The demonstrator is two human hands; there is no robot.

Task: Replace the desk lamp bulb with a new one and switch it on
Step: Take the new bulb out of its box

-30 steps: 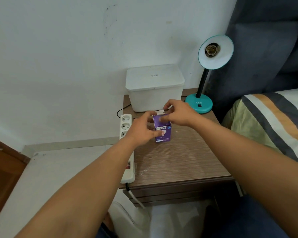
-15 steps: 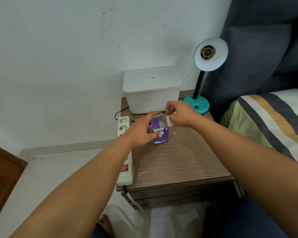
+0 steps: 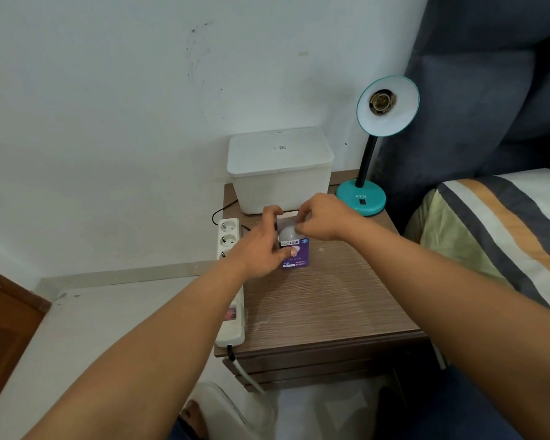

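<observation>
On nightstand [image 3: 331, 300]: purple bulb box [image 3: 295, 253] (flap open, white bulb [image 3: 288, 232] showing), left hand [image 3: 261, 249] gripping box, right hand [image 3: 323, 219] pinching bulb.

A bedroom in a home is shown. A bed with a striped cover in grey, orange, white and pale green [image 3: 502, 236] is seen at the right, backed by a padded dark blue-grey headboard [image 3: 477, 90]. Just beside the bed a brown wood-grain bedside table with a drawer front [image 3: 324, 312] is set against a plain white painted wall [image 3: 108, 106]. On the table a teal desk lamp on a black neck [image 3: 367, 173], a white lidded plastic box [image 3: 280, 169] and a white multi-socket power strip [image 3: 231, 281] are kept.
</observation>
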